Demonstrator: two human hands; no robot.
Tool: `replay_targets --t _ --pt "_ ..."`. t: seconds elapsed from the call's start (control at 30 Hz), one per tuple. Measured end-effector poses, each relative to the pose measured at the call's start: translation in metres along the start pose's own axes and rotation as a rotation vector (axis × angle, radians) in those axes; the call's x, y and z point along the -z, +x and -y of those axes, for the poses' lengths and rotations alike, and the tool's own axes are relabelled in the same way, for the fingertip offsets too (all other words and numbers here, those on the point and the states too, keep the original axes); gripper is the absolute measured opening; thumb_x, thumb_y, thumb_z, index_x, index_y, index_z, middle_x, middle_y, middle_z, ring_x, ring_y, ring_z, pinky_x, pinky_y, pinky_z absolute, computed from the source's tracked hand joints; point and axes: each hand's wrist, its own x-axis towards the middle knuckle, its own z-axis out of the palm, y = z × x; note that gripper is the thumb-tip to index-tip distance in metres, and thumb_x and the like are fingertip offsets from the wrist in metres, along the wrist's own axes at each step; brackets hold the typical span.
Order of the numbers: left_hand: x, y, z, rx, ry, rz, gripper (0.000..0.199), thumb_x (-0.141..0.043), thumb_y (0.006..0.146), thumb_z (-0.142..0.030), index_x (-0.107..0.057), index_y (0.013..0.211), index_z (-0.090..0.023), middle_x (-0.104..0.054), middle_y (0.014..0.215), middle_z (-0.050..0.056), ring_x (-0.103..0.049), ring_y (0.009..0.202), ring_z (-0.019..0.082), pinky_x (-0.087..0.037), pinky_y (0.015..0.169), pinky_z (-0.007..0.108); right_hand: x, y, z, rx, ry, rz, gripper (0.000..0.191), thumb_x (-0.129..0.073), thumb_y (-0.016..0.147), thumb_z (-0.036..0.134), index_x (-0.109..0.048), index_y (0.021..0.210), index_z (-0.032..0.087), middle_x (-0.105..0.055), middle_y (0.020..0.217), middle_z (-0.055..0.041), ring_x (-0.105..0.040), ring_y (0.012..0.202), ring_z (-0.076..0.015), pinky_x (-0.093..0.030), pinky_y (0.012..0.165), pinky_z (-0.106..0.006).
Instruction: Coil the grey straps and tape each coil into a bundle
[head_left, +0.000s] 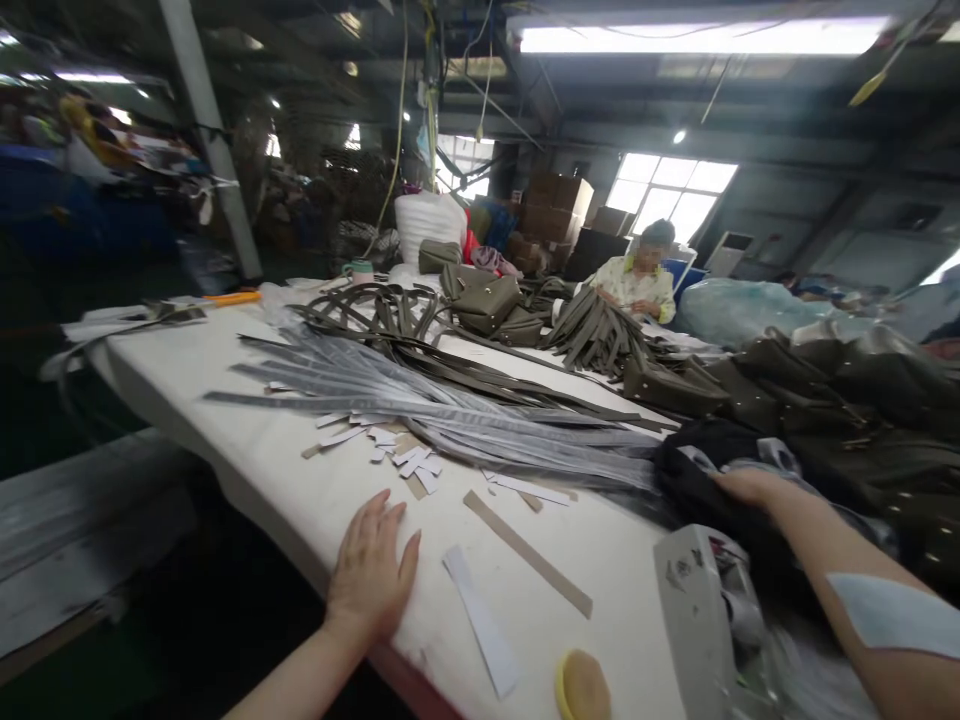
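My left hand [371, 570] lies flat near the front edge of the white table [285, 480], fingers stretched out and nothing in it. Close to it are small white and tan paper scraps [420, 465], a long tan strip [529, 555] and a white paper strip [480, 620]. My right hand [750, 485] reaches to a black fabric bundle [697, 450] at the right, its fingertips hidden there. Long grey straps [480, 425] in a shiny wrap run across the table up to that bundle. A light blue patch covers part of my right forearm.
A white machine [694, 600] stands beside my right arm, with a yellow-rimmed round dish [581, 685] to its left. Olive bags [840, 400] are heaped at the right. Across the table, a person [637, 280] sits behind a fan of dark straps [600, 330].
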Motion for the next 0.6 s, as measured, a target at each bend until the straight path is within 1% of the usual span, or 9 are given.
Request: replay_targets --t 0.07,0.13,0.17,0.23,0.3,0.37,0.4,0.47,0.6 --pt "0.001 0.0 0.0 -0.009 0.003 0.003 0.039 -0.046 0.089 -0.034 -0.061 0.114 -0.009 -0.052 0.129 0.019 -0.048 0.122 0.033 -0.044 0.102 0.049 0.002 0.02 0.021 -0.03 -0.001 0.064 0.039 -0.049 0.086 0.034 -0.074 0.079 0.005 -0.067 0.091 -0.0312 -0.066 0.087 -0.0401 -0.046 0.074 -0.048" --pt "0.001 -0.001 0.0 -0.017 -0.002 0.002 0.036 -0.046 0.089 -0.032 -0.06 0.115 -0.011 -0.052 0.13 0.018 -0.048 0.123 0.032 -0.044 0.102 0.049 0.002 0.036 0.056 0.019 0.009 0.106 0.046 -0.039 0.09 0.035 -0.073 0.09 0.005 -0.066 0.101 -0.0327 -0.064 0.093 -0.0408 -0.045 0.076 -0.049" --pt "0.001 -0.001 0.001 -0.02 -0.008 -0.001 0.035 -0.046 0.089 -0.031 -0.059 0.115 -0.012 -0.052 0.13 0.018 -0.048 0.123 0.031 -0.045 0.102 0.049 0.001 0.04 0.078 0.083 0.029 0.13 0.046 -0.038 0.091 0.036 -0.073 0.095 0.007 -0.067 0.104 -0.0298 -0.064 0.096 -0.0389 -0.045 0.078 -0.047" --pt "0.001 -0.002 0.002 -0.026 -0.024 -0.001 0.034 -0.047 0.089 -0.029 -0.058 0.115 -0.012 -0.052 0.131 0.018 -0.048 0.124 0.031 -0.045 0.102 0.05 -0.007 0.041 0.127 0.262 0.085 0.213 0.036 -0.046 0.088 0.036 -0.073 0.097 0.015 -0.071 0.101 -0.0183 -0.065 0.094 -0.0311 -0.046 0.078 -0.038" --pt "0.002 -0.003 0.002 -0.022 -0.039 0.008 0.033 -0.047 0.088 -0.027 -0.058 0.115 -0.012 -0.052 0.132 0.018 -0.048 0.124 0.031 -0.045 0.102 0.05 -0.018 0.031 0.175 0.448 0.134 0.332 0.022 -0.061 0.077 0.034 -0.075 0.089 0.022 -0.074 0.089 -0.0072 -0.067 0.084 -0.0234 -0.046 0.072 -0.029" --pt "0.005 -0.003 0.001 -0.005 -0.052 0.033 0.033 -0.048 0.087 -0.026 -0.058 0.115 -0.013 -0.052 0.133 0.017 -0.048 0.125 0.032 -0.044 0.103 0.05 -0.028 0.015 0.212 0.591 0.154 0.42 0.019 -0.071 0.064 0.03 -0.075 0.081 0.024 -0.074 0.081 -0.0028 -0.067 0.076 -0.0208 -0.045 0.066 -0.025" --pt "0.006 -0.003 0.0 0.005 -0.058 0.048 0.032 -0.049 0.086 -0.026 -0.059 0.114 -0.014 -0.052 0.133 0.017 -0.048 0.126 0.032 -0.044 0.104 0.05 -0.032 0.006 0.226 0.637 0.152 0.435 0.02 -0.073 0.06 0.028 -0.075 0.079 0.023 -0.074 0.079 -0.0031 -0.067 0.075 -0.0214 -0.045 0.064 -0.026" --pt "0.008 -0.002 -0.002 0.024 -0.072 0.072 0.032 -0.049 0.085 -0.025 -0.061 0.113 -0.014 -0.053 0.134 0.017 -0.047 0.127 0.032 -0.043 0.105 0.05 -0.034 -0.008 0.241 0.687 0.141 0.417 0.022 -0.072 0.059 0.028 -0.075 0.08 0.022 -0.074 0.081 -0.0063 -0.066 0.076 -0.0242 -0.044 0.063 -0.028" --pt "0.011 -0.001 -0.006 0.057 -0.091 0.091 0.03 -0.05 0.085 -0.025 -0.063 0.11 -0.015 -0.053 0.134 0.017 -0.047 0.128 0.032 -0.041 0.107 0.051 -0.025 -0.016 0.247 0.674 0.124 0.337 0.02 -0.064 0.072 0.036 -0.075 0.077 0.02 -0.073 0.08 -0.0098 -0.066 0.077 -0.0262 -0.043 0.065 -0.031"
